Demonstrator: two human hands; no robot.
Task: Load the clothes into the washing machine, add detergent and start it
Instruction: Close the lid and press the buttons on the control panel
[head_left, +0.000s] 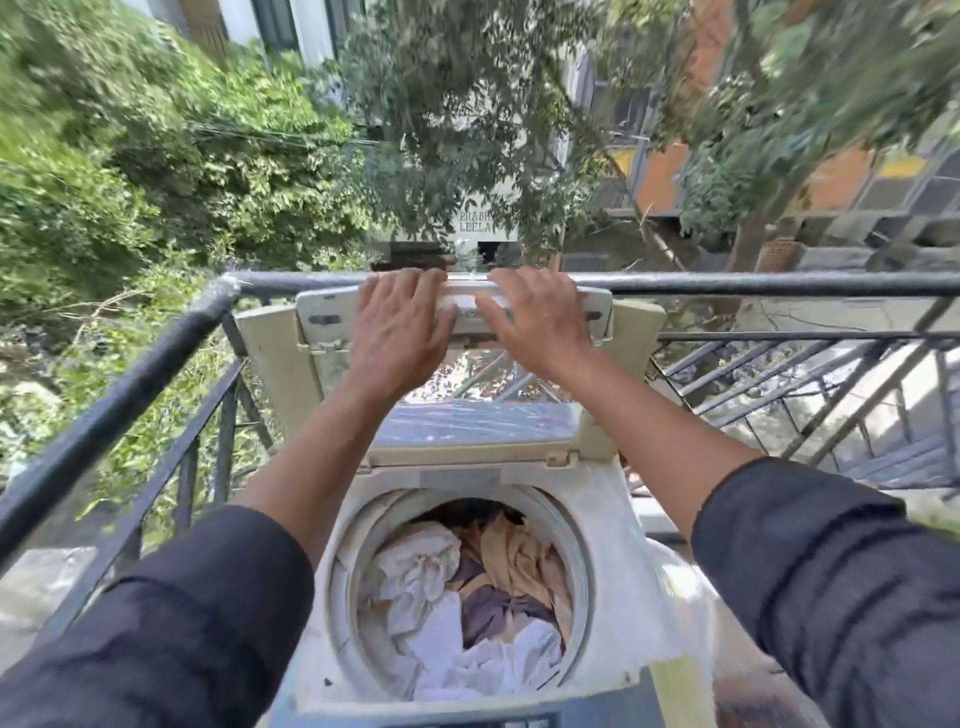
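Note:
A white top-loading washing machine (623, 525) stands on a balcony with its folding lid (636, 332) raised upright. White, tan and grey clothes (467, 608) fill the round drum. My left hand (397, 332) and my right hand (535, 322) both rest on the lid's top edge, fingers hooked over it. The lid's clear panel (478, 415) shows between my forearms. No detergent is in view.
A black metal railing (156, 353) runs around the balcony right behind and left of the machine. A yellow strip (685, 691) lies on the machine's front right. Beyond the rail are trees (182, 156), buildings and a drop to the ground.

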